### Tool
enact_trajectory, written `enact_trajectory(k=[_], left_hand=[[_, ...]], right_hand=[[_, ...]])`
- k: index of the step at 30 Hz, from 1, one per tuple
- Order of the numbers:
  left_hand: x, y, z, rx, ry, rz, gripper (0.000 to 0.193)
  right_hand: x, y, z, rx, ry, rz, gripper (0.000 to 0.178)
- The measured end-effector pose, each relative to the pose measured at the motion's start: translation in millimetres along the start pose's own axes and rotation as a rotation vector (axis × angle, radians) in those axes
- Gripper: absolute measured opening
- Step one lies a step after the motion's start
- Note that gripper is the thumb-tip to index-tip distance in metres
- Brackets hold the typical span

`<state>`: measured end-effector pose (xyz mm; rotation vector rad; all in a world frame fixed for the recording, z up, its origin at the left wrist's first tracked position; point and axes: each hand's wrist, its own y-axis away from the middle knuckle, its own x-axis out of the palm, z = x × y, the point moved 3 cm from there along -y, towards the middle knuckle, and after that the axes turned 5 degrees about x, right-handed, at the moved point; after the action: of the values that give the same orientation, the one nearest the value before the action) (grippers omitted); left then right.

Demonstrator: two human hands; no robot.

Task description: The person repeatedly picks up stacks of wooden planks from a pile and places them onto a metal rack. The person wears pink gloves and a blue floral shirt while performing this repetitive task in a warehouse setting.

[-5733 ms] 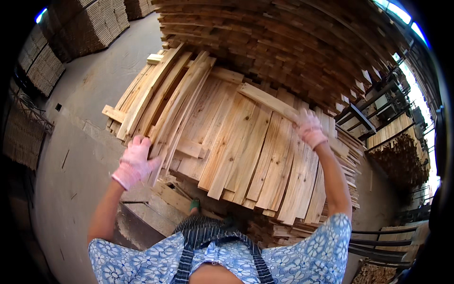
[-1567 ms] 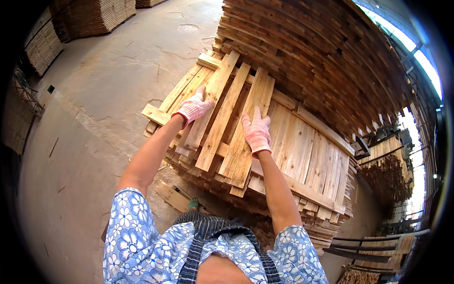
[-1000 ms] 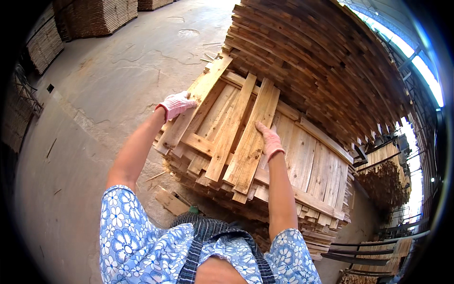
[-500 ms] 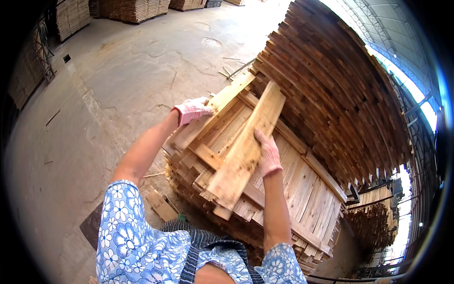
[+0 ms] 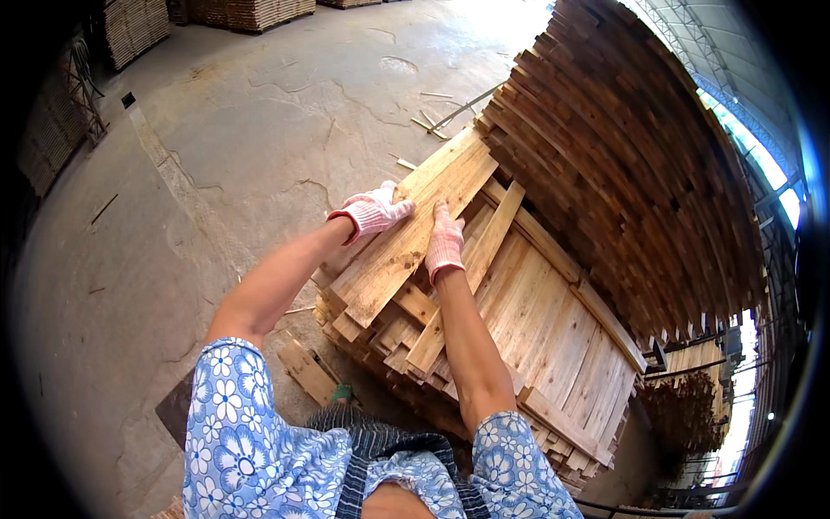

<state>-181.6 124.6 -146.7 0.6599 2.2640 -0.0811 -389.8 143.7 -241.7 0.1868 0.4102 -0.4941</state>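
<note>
A pale wooden plank (image 5: 380,275) lies along the left side of a stack of boards (image 5: 558,346). My left hand (image 5: 373,212), in a pink-and-white knit glove, grips its left edge, the fingertips out of sight. Closed on the right edge is my gloved right hand (image 5: 445,242), thumb on top and fingers mostly hidden below. Another board edge shows along the plank's left side; whether my left hand holds that too, I cannot tell. A narrower board (image 5: 494,232) rests slantwise across the stack, right of the plank and partly behind my right forearm.
A tall stack of darker boards (image 5: 622,190) rises beyond the work stack. Loose wood strips (image 5: 430,123) lie on the concrete floor (image 5: 242,156). Board pieces (image 5: 307,370) sit near my feet. More lumber stacks (image 5: 251,13) stand far left and at right.
My right hand has moved left with the plank, bringing it to the stack's left side beside my left hand. The narrower board now shows in the space it left.
</note>
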Motion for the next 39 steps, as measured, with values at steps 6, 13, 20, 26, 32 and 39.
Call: enact_trajectory(k=[6, 13, 20, 26, 32, 39], left_hand=[[-2.0, 13.8, 10.3, -0.124, -0.082, 0.022, 0.083], [5.0, 1.0, 13.6, -0.123, -0.118, -0.032, 0.087], [32.4, -26.1, 18.9, 0.417, -0.515, -0.037, 0.051], [11.7, 64.0, -81.5, 0.481, -0.381, -0.49, 0.061], [260.3, 232.3, -276.0, 1.039, 0.208, 0.409, 0.052], [581.1, 357.3, -282.8, 0.54, 0.174, 1.671, 0.051]], right_hand=[[-16.1, 67.9, 97.9, -0.263, 0.582, -0.315, 0.067], [-75.8, 65.1, 9.2, -0.267, 0.66, -0.177, 0.049], [-38.2, 11.4, -24.1, -0.483, 0.833, -0.024, 0.022], [-212.4, 228.3, 53.1, -0.384, 0.18, -0.011, 0.055], [-389.2, 420.1, -106.7, -0.276, 0.31, -0.984, 0.045], [-387.3, 619.9, -450.9, 0.918, -0.225, -1.188, 0.053]])
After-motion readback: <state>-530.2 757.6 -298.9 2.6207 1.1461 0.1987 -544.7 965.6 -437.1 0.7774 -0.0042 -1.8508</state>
